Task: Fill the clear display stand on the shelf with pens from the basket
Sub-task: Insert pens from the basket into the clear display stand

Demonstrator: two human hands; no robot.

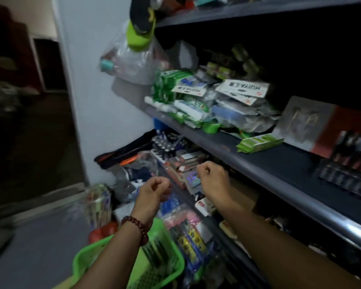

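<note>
At lower centre of the frame, our left hand (154,189) and right hand (212,176) hover with fingers curled into fists, nothing visible in either. Below the left forearm, the green basket (176,261) holds dark pens (154,251). At right, the clear display stand (346,180) sits on the shelf (279,161).
</note>
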